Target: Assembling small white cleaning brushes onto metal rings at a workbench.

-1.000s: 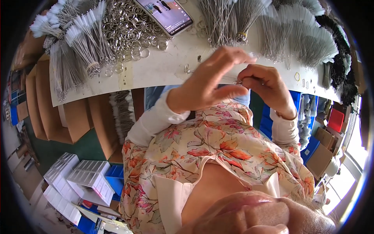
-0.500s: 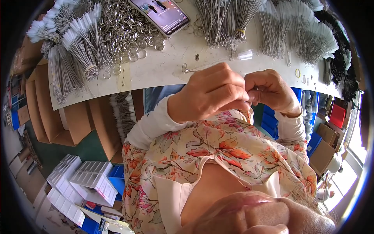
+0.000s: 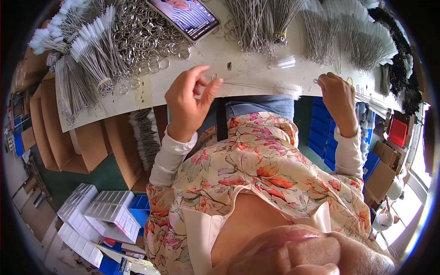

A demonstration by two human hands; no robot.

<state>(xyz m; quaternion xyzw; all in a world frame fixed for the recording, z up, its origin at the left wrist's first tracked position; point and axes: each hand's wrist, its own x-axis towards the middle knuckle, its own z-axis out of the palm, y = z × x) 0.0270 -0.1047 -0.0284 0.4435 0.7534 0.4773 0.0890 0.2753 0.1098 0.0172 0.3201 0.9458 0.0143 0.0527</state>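
My left hand [image 3: 190, 103] is raised over the table's near edge, thumb and forefinger apart, with nothing visible between them. Right by its fingertips a metal ring [image 3: 214, 76] lies on the table, and a thin wire brush [image 3: 256, 86] with white bristles stretches rightward from it along the edge. Off to the right, my right hand [image 3: 338, 98] is closed. A small shiny loop [image 3: 316, 81] pokes out at its fingertips and thin wire stems [image 3: 370, 101] show past its other side, apparently wire brushes. The inside of its grip is hidden.
Bundles of wire brushes [image 3: 94, 50] and a heap of metal rings [image 3: 146, 34] cover the back left. A phone [image 3: 195, 23] with a lit screen lies at the back. More brush bundles [image 3: 321, 41] and black brushes [image 3: 398, 59] fill the right. Cardboard boxes [image 3: 68, 133] stand below left.
My hands were together at the middle and have moved apart, left hand leftward and right hand rightward. The left fingers have opened. The brush by the edge, mostly covered before, now shows.
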